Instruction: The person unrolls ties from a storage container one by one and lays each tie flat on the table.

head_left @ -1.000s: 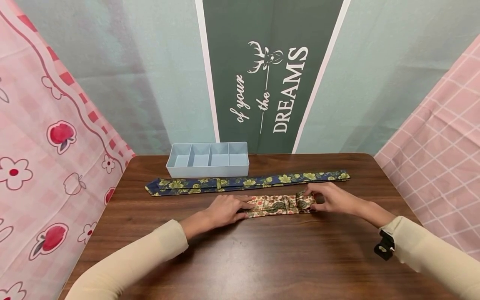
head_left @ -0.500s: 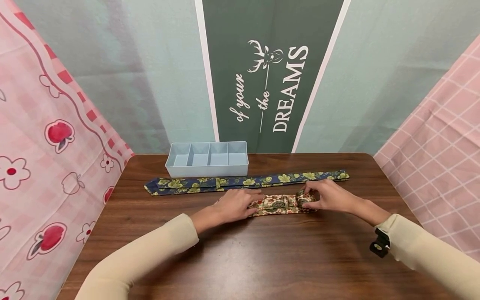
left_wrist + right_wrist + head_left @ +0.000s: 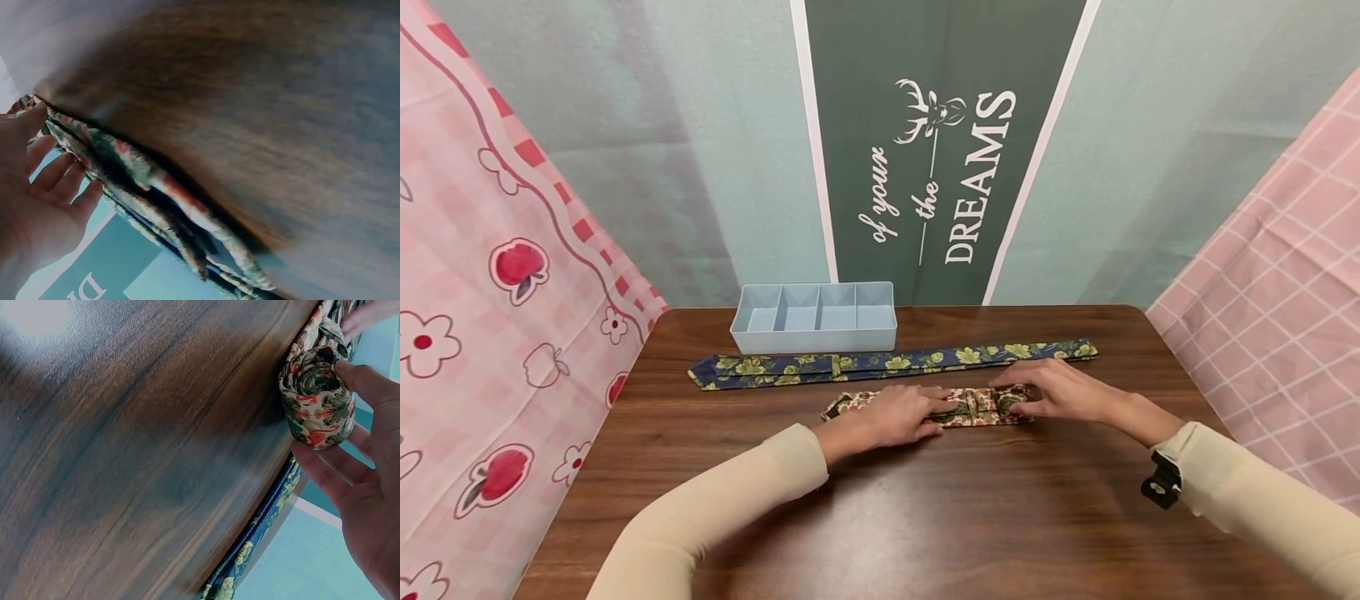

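Note:
A cream necktie [image 3: 977,408] with a red and green pattern lies across the table, its right end wound into a roll [image 3: 319,409]. My right hand [image 3: 1063,392] holds that roll by its two edges, thumb on one and fingers on the other, as the right wrist view shows. Over the tie's unrolled middle rests my left hand [image 3: 902,414], fingers extended and pointing right; the wide tip of the tie shows behind its wrist. Behind both hands a navy necktie [image 3: 895,364] with yellow-green flowers is stretched out, folded lengthwise, apart from the cream one.
A light blue tray [image 3: 812,342] with several compartments stands at the back left of the brown wooden table [image 3: 925,517], just behind the navy tie. Hanging cloths surround the table at the back and sides.
My left hand has slid right along the cream tie, nearer the roll, uncovering the tie's left tip. The right hand has stayed at the roll, its fingers shifting slightly.

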`<state>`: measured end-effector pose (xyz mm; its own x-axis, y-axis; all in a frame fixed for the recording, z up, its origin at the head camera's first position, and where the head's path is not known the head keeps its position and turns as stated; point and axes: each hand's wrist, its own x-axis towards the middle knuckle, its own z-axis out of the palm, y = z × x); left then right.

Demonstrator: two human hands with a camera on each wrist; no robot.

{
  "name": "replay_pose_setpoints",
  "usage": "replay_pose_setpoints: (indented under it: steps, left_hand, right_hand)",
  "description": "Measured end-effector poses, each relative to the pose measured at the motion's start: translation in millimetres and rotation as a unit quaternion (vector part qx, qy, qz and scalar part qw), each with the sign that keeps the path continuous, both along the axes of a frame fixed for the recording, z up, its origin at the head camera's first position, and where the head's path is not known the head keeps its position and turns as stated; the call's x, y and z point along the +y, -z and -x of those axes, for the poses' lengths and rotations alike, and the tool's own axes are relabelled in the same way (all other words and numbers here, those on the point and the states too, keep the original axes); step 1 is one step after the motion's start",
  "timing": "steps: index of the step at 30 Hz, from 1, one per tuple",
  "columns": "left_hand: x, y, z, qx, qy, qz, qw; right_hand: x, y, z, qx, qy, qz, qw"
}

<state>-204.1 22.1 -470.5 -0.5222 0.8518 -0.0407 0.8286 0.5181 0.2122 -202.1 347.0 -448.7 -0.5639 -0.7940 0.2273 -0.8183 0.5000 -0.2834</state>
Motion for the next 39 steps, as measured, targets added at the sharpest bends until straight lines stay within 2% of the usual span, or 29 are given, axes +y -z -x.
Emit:
replay_pose_setpoints:
  steps: [4, 11, 20, 26, 34, 39]
  left_hand:
    - [-3.0, 2.0, 0.1, -0.006, 0.001, -0.003, 1.0000]
    - [-8.1, 4.8, 1.3, -0.003, 0.010, -0.010, 0.9999]
    - [-13.6, 3.8, 1.8, -0.017, -0.005, -0.007, 0.9998]
    - [-20.3, 3.5, 3.2, -0.008, -0.011, -0.002, 0.9999]
    - [-33.7, 3.5, 5.8, -0.011, -0.006, -0.004, 0.9999]
    - [-42.4, 3.1, 6.8, -0.015, -0.004, -0.015, 0.9998]
  right_hand:
    - [2.1, -2.1, 1.3, -0.005, -0.016, -0.010, 0.9998]
    - [5.0, -4.1, -0.1, -0.032, 0.009, -0.032, 0.9989]
    - [3.0, -1.8, 2.3, -0.009, 0.029, -0.031, 0.9991]
    - [4.3, -2.6, 4.5, -0.003, 0.015, -0.026, 0.9995]
    - [6.7, -9.4, 4.2, 0.002, -0.014, -0.032, 0.9994]
    - [10.4, -7.0, 5.2, 0.003, -0.026, -0.040, 0.9989]
